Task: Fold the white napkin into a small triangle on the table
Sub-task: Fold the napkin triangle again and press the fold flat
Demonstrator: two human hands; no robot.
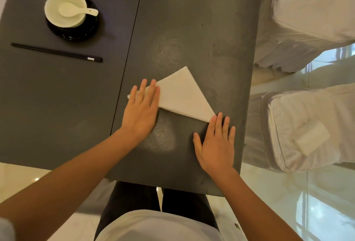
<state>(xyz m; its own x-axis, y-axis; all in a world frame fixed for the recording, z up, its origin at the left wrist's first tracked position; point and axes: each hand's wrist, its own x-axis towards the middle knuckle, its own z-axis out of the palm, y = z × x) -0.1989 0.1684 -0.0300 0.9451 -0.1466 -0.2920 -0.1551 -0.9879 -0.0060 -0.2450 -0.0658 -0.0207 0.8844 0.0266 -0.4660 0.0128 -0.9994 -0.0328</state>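
Already folded into a triangle, the white cloth napkin (184, 96) lies near the middle of the dark grey table (192, 29). The left hand (141, 112) lies flat on its left corner, fingers (152, 90) straight and close together, hiding that corner. The right hand (217, 144) rests on the tabletop, fingers (219, 123) straight and slightly spread, their tips meeting the right point. Well apart sit a white bowl (57, 0) with spoon (76, 10) and black chopsticks (57, 51).
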